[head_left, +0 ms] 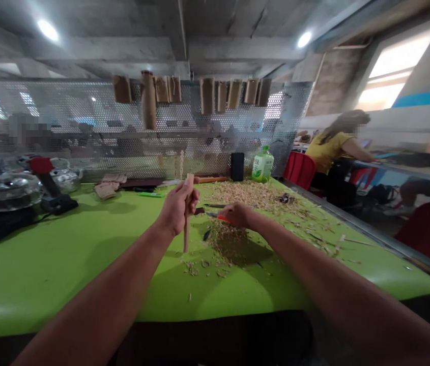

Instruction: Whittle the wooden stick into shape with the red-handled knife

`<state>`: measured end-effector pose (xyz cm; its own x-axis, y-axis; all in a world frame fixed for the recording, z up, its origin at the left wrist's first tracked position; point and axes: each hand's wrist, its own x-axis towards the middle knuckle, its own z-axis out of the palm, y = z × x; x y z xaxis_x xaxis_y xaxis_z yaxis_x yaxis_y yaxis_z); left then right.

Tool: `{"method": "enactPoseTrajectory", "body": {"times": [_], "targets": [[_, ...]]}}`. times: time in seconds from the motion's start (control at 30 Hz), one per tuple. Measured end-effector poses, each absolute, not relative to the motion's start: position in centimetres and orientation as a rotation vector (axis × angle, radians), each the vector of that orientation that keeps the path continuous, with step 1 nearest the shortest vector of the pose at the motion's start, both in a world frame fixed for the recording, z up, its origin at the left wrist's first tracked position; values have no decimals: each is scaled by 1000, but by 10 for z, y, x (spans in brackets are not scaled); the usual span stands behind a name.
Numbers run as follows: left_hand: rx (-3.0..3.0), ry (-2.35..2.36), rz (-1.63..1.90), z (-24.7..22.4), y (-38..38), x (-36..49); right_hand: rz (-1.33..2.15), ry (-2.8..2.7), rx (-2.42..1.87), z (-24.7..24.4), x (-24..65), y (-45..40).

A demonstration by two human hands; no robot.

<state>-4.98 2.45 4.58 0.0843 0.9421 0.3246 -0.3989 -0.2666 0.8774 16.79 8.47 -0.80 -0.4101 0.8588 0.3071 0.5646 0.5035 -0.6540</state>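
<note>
A flat wooden stick (186, 235) stands nearly upright above the green table (96, 264), with my left hand (178, 206) wrapped round its upper half. To the right, my right hand (236, 214) has its fingers closed on a tool with an orange-red handle (224, 218); a thin grey part of it points left. Small dark pieces (199, 210) lie between the hands, and a dark blade-like piece (206, 235) rests just below. Wood shavings (233, 241) lie under and around my right hand.
A green-labelled bottle (262, 165) and a black box (237, 166) stand at the back. A red-and-black power drill (49, 185) and glass jars (10, 190) are at the left. Wood scraps (107, 187) and a bright green tool (149, 194) lie behind. A person in yellow (325, 152) sits at the right.
</note>
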Motion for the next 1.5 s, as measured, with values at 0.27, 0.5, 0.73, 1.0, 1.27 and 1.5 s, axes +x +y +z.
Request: {"method": "enactPoseTrajectory", "body": {"times": [0.27,0.5,0.73,1.0,1.27,1.5], "targets": [[1719,964,1563,40,30,-51,1102,-1758,-1026,12,164,64],[1697,838,1415,34,23,-40,914,-1892,-865,20,147,35],[1656,853,1423,43,16,-40,586,-1993,-955,29,153,29],[1730,858,1420,37,20,-41,462,-2067,-981,29,150,25],[1690,779,1414,30,26,-41,457,-2065,-1004,28,150,26],[1666,802,1414,32,25,-42,450,-2061,-1029,29,150,26]]}}
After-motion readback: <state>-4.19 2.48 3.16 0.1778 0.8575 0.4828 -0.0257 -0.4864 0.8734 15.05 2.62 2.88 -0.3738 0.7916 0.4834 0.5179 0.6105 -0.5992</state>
